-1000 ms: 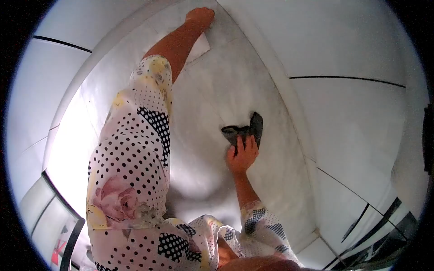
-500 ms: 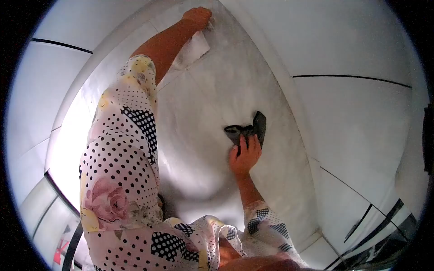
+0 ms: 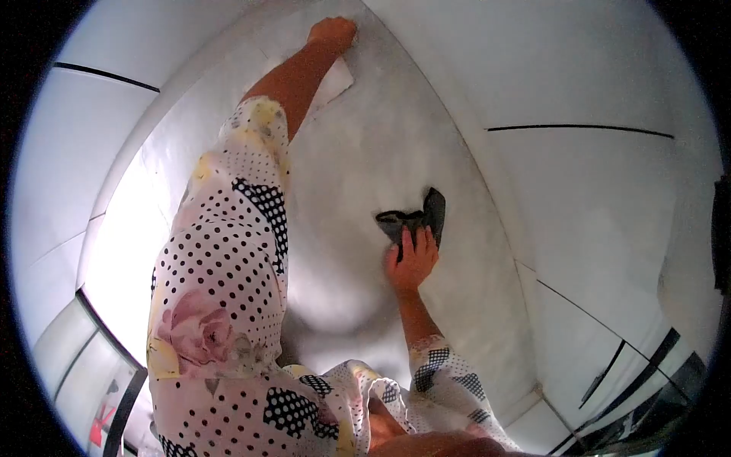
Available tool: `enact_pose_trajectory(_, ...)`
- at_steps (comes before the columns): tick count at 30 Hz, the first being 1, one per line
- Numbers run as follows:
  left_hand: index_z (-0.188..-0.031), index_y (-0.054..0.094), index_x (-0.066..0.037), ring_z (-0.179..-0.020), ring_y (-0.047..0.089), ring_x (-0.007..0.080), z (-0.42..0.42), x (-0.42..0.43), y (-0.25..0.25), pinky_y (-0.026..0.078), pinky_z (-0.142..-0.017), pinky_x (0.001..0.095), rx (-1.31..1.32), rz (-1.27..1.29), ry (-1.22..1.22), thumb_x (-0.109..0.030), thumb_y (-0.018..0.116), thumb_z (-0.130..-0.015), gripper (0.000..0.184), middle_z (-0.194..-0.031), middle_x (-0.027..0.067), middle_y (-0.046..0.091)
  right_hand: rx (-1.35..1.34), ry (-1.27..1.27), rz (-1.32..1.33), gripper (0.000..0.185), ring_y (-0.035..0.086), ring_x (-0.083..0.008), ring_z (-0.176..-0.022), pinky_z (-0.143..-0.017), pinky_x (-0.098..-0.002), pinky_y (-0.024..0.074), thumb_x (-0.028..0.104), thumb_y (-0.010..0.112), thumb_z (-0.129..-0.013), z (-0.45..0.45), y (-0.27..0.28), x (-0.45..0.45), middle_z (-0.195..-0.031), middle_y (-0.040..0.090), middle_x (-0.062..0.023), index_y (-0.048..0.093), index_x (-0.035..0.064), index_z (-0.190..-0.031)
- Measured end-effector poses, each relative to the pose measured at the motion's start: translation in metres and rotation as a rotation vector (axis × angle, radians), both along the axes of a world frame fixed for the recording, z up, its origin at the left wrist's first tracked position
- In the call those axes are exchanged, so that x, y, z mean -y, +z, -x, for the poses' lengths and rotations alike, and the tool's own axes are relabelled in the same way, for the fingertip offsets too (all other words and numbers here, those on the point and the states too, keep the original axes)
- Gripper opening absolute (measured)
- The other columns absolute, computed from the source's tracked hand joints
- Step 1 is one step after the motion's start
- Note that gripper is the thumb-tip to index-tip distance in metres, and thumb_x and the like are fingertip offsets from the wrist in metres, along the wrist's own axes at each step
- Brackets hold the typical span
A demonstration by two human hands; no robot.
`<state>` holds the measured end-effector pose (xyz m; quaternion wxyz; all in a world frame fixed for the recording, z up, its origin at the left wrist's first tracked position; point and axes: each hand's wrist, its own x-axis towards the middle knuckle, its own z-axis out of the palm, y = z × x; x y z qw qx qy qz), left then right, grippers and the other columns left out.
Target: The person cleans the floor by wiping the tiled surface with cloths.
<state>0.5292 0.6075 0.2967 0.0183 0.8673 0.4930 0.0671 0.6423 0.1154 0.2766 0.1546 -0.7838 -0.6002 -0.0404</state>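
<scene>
My left hand [image 3: 333, 34] is at the far end of the pale floor, its fingers curled closed. A whitish, flat piece that looks like a cloth [image 3: 336, 82] shows beneath its wrist and seems to run into the fist; the fingertips are hidden. Nearer to me, my right hand [image 3: 412, 263] lies palm down with fingers stretched out over a crumpled dark grey cloth [image 3: 434, 207] that has black edging. The fingers press on this cloth without wrapping round it.
Smooth light floor [image 3: 343, 175] narrows away between white panels on the left [image 3: 99, 137] and the right [image 3: 586, 198], with dark seams. Bright light falls along the left side. Black-striped items [image 3: 655, 381] stand at lower right.
My left forearm and its patterned sleeve have shifted a little to the right, and the left fist has moved slightly. The right hand and the dark cloth stay almost in place.
</scene>
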Motion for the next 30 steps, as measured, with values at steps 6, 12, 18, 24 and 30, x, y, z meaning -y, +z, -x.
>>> enact_pose_trajectory(6,-0.104,0.067,-0.007,-0.107,0.061,0.0315,0.056,0.051,0.001,0.051,-0.089,0.0425,-0.031,0.272,-0.210,-0.011,0.059,-0.086,0.021,-0.111,0.0113,0.066,-0.032,-0.037,0.033,0.042,0.046,-0.0374,-0.125,-0.102,-0.0549,0.0327,0.029,0.057,-0.083,0.006,0.010,-0.007,-0.129,0.053,-0.0164,0.061,0.0113,-0.121)
enact_pose_trajectory(12,-0.138,0.046,-0.007,-0.133,0.038,0.0366,0.127,0.118,-0.016,0.032,-0.109,0.0494,0.160,0.099,-0.430,-0.036,0.053,-0.093,0.053,-0.142,0.0172,0.044,-0.018,-0.043,0.053,0.042,0.045,-0.0372,-0.126,-0.104,-0.0540,0.0312,0.030,0.055,-0.084,0.003,0.006,-0.003,-0.130,0.053,-0.0156,0.062,0.0118,-0.121)
enact_pose_trajectory(18,-0.148,0.029,-0.007,-0.140,0.028,0.0280,0.092,0.077,-0.020,0.023,-0.114,0.0419,0.004,-0.140,-0.034,-0.051,0.038,-0.098,0.067,-0.149,0.0121,0.036,-0.023,-0.029,0.057,0.042,0.044,-0.0384,-0.127,-0.104,-0.0549,0.0310,0.033,0.054,-0.085,0.001,0.003,-0.003,-0.131,0.052,-0.0167,0.062,0.0098,-0.120)
enact_pose_trajectory(24,-0.138,0.043,-0.005,-0.132,0.040,0.0339,0.003,0.004,-0.023,0.031,-0.109,0.0483,0.216,-0.211,0.080,-0.046,0.049,-0.094,0.060,-0.140,0.0176,0.044,0.002,0.022,-0.021,0.042,0.047,-0.0418,-0.122,-0.099,-0.0573,0.0346,0.034,0.052,-0.088,0.003,0.000,0.000,-0.127,0.054,-0.0213,0.061,0.0069,-0.119)
enact_pose_trajectory(30,-0.128,0.053,-0.009,-0.122,0.049,0.0351,-0.036,0.084,-0.014,0.036,-0.106,0.0485,0.374,-0.004,-0.305,-0.031,0.055,-0.092,0.043,-0.132,0.0149,0.053,-0.009,-0.002,0.005,0.038,0.047,-0.0411,-0.122,-0.099,-0.0566,0.0345,0.032,0.052,-0.088,0.005,0.007,-0.003,-0.126,0.055,-0.0196,0.063,0.0076,-0.115)
